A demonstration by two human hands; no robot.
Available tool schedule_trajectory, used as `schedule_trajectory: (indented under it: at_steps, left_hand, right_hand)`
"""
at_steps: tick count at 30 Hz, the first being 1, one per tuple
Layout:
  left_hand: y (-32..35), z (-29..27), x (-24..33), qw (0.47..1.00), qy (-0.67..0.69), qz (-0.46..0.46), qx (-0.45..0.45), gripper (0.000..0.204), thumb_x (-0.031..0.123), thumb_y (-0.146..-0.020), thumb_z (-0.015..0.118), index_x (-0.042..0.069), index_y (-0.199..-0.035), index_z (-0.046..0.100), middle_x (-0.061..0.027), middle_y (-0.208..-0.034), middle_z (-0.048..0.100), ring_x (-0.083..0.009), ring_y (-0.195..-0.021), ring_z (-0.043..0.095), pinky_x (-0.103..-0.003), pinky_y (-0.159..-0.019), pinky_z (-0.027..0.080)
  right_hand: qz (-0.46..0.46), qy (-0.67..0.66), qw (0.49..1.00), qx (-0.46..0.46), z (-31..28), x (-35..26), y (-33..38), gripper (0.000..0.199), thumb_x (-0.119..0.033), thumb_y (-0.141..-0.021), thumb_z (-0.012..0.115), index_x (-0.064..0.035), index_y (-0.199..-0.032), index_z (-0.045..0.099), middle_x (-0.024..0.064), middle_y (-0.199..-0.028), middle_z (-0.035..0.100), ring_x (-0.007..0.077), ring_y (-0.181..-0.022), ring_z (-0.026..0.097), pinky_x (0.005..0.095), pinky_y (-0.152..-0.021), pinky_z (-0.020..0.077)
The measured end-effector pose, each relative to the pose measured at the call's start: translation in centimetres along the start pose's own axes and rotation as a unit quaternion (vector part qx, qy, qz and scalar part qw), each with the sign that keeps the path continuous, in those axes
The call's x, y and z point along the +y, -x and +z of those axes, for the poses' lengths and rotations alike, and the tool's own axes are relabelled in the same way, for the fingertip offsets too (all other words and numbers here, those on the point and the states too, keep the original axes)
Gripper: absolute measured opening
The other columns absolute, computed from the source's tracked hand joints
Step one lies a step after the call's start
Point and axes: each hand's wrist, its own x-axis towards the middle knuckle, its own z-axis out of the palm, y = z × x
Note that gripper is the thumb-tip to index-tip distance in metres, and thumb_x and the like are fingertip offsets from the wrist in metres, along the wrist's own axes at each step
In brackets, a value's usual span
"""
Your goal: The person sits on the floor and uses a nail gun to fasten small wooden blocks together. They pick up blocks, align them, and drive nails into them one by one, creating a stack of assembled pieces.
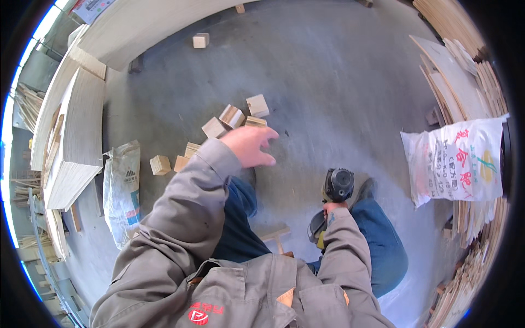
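My left hand [250, 146] reaches out over the floor, fingers spread and nothing held in it. Just beyond it lies a loose cluster of wooden blocks: a pale block [257, 105], a striped block [232, 116], another pale block [214, 128] and a block partly hidden behind the hand [255, 121]. Closer to my left sleeve sits a further block [159, 165], with others partly covered by the forearm. My right hand [333, 207] is wrapped round the handle of a black and yellow-green nail gun [340, 185], held by my right knee.
Farther off, a lone block [200, 41] lies on the grey floor. Stacked plywood sheets [76, 136] and a white sack [121, 188] stand at left. At right, a printed white sack [454, 161] rests against piled boards [481, 87]. A wooden piece [275, 234] lies between my legs.
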Motion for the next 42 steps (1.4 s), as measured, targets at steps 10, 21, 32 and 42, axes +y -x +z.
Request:
schedule_trajectory:
  at_steps: [10, 21, 32, 42]
  left_hand:
    - [-2.1, -2.1, -10.8, 0.977, -0.028, -0.201, 0.068, 0.072, 0.021, -0.07, 0.086, 0.005, -0.134, 0.059, -0.0159, -0.115, 0.068, -0.0296, -0.105, 0.067, -0.038, -0.093, 0.053]
    - [-11.3, 5.3, -16.7, 0.952, -0.276, -0.128, -0.043, 0.106, 0.015, -0.061, 0.088, 0.02, -0.153, 0.035, -0.0108, -0.152, 0.043, -0.0323, -0.138, 0.045, -0.044, -0.107, 0.046]
    - [-17.9, 13.8, -23.8, 0.946, -0.304, -0.107, -0.024, 0.101, 0.01, -0.065, 0.082, 0.014, -0.153, 0.032, -0.01, -0.152, 0.039, -0.03, -0.141, 0.041, -0.045, -0.109, 0.044]
    - [-20.5, 14.2, -22.9, 0.962, -0.237, -0.138, -0.009, 0.077, 0.015, -0.07, 0.08, 0.005, -0.14, 0.048, -0.0133, -0.14, 0.052, -0.031, -0.131, 0.052, -0.043, -0.103, 0.047]
  right_hand:
    - [0.023, -0.067, 0.997, 0.009, -0.4, 0.0, 0.2, 0.011, -0.002, -0.073, 0.073, 0.0046, -0.076, 0.066, 0.0135, -0.066, 0.067, 0.0232, -0.051, 0.065, 0.0364, -0.048, 0.0533]
    - [-0.001, -0.012, 0.999, 0.043, 0.4, -0.2, -0.2, 0.007, -0.003, -0.07, 0.071, 0.0005, -0.073, 0.066, 0.0116, -0.064, 0.067, 0.0213, -0.049, 0.064, 0.0354, -0.048, 0.0524]
    - [0.049, -0.094, 0.994, 0.014, -1.0, -0.8, 1.4, 0.008, 0.003, -0.067, 0.066, 0.0003, -0.075, 0.063, 0.0099, -0.063, 0.065, 0.0209, -0.049, 0.063, 0.0347, -0.046, 0.0495]
    - [0.044, -0.145, 0.988, 0.018, -1.4, -0.8, 1.8, 0.017, 0.005, -0.067, 0.065, 0.0012, -0.084, 0.064, 0.0099, -0.068, 0.065, 0.0202, -0.051, 0.061, 0.0344, -0.047, 0.0475]
